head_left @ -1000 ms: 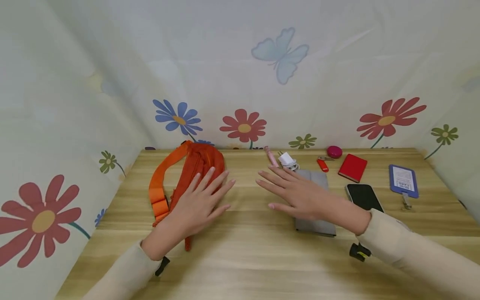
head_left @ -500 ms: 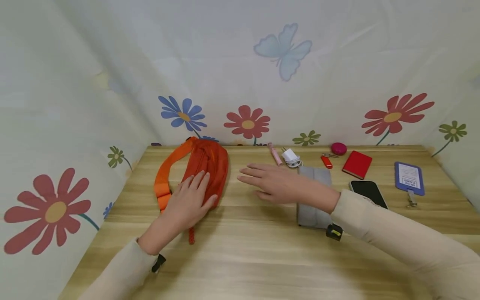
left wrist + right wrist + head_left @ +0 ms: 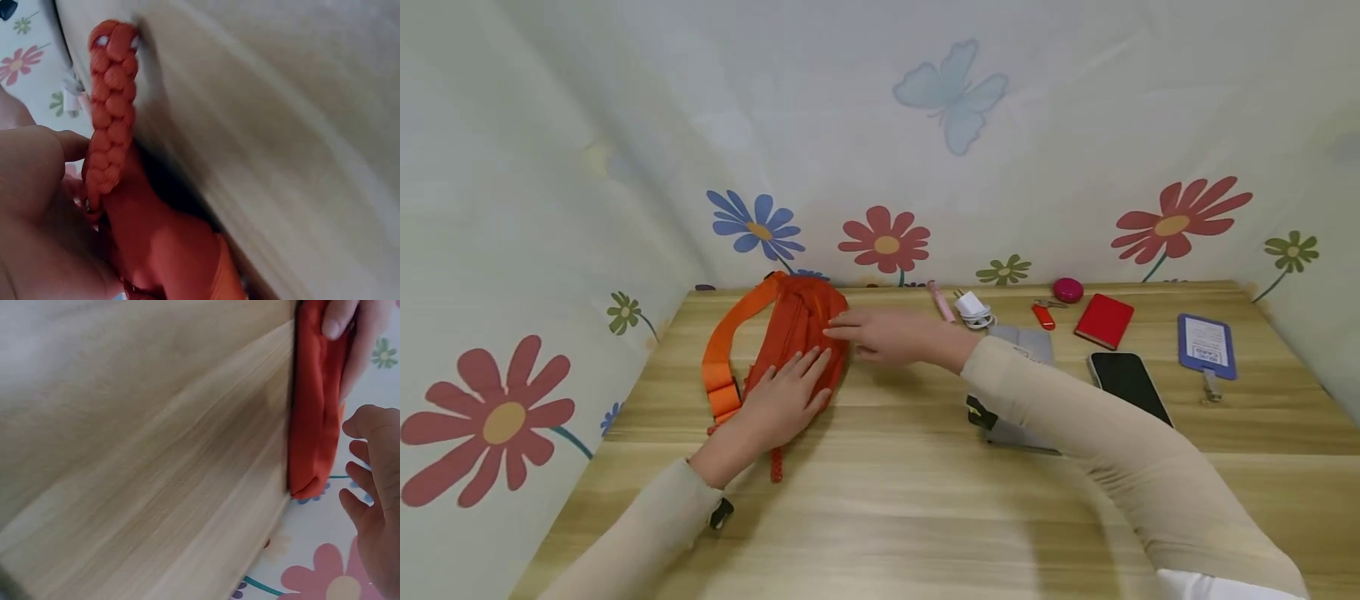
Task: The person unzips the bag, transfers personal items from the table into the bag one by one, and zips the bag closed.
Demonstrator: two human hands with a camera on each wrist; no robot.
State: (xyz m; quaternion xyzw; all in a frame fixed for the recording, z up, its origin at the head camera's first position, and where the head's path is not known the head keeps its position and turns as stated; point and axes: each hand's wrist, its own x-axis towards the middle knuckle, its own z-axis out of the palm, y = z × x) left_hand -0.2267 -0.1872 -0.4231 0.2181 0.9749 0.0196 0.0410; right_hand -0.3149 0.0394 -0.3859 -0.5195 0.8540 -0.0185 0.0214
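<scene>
An orange waist bag [image 3: 805,308] lies at the left of the wooden table, its webbing strap [image 3: 721,350] looped out to the left. My left hand [image 3: 778,404] rests on the bag's near part with fingers extended. In the left wrist view, a braided orange cord [image 3: 114,112] sticks out from the bag beside that hand. My right hand [image 3: 891,336] reaches across to the bag's right side, fingers loosely extended. The right wrist view has this hand [image 3: 378,481] beside the red-orange fabric [image 3: 312,419], gripping nothing; whether its fingertips touch the bag I cannot tell.
Under my right forearm lies a grey flat case [image 3: 1026,342]. Behind it are a pink tube [image 3: 942,302] and a white charger [image 3: 973,310]. Farther right sit a red key holder [image 3: 1042,316], magenta round case [image 3: 1067,290], red notebook [image 3: 1103,322], phone [image 3: 1127,385] and blue card holder [image 3: 1206,346].
My right hand has swung left from above the grey case to the bag. My left hand has shifted slightly and settled on the bag's near part.
</scene>
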